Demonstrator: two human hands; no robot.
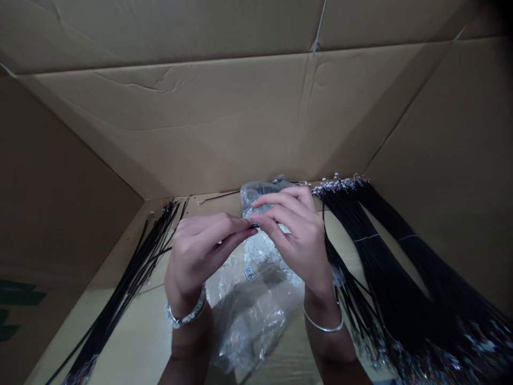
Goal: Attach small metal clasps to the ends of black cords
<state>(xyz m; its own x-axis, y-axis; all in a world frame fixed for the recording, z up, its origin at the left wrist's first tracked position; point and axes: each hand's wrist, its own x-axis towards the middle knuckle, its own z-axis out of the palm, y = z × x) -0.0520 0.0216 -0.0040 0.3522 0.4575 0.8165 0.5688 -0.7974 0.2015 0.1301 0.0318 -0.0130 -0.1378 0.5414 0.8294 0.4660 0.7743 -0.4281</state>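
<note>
Cord (253,226) between left hand (198,256), right hand (296,240), plastic bag (248,315) below, cord bundles (395,272) beside

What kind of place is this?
Probably a small workshop or packing spot: work happens inside a big cardboard box, with bundles of black cords and a clear plastic bag of small white pieces.

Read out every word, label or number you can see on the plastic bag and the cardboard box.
Plastic bag: small square label, its marks too small and blurred to read.
Cardboard box: dark green printing on the left wall, cut off and too dark to read.
</note>
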